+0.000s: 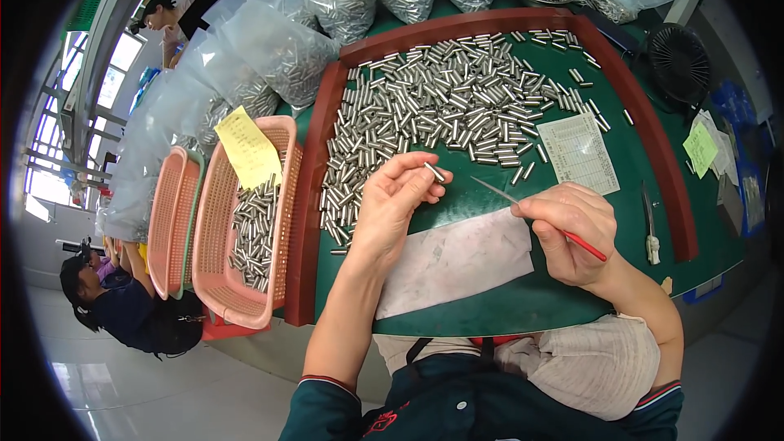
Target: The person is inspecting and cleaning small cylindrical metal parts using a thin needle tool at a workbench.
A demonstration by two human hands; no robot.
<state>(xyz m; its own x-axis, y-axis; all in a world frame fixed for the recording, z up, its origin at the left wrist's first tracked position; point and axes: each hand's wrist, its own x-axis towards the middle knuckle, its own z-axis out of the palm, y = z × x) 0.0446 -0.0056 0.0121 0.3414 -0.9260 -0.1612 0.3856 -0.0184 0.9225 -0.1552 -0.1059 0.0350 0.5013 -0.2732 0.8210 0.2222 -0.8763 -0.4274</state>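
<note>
Between the thumb and fingers of my left hand [402, 190] is a small metal pin [434, 171], a short shiny cylinder. My right hand [574, 227] is closed around a needle file [492, 189] with a red handle; its thin grey tip points left toward the pin, apart from it. Beneath my hands a stained whitish cloth [457, 264] lies on the green tabletop [653, 237]. Just beyond them spreads a large heap of similar metal pins [441, 90]. A printed paper sheet [578, 153] lies flat beyond my right hand.
Dark red wooden rails [317, 180] frame the work area. On the left stand a pink basket [282, 253] of pins with a yellow note [247, 147] and another pink basket [169, 220]. Several pin-filled plastic bags [282, 53] line the back. A black fan [678, 61] and tweezers [650, 224] are right.
</note>
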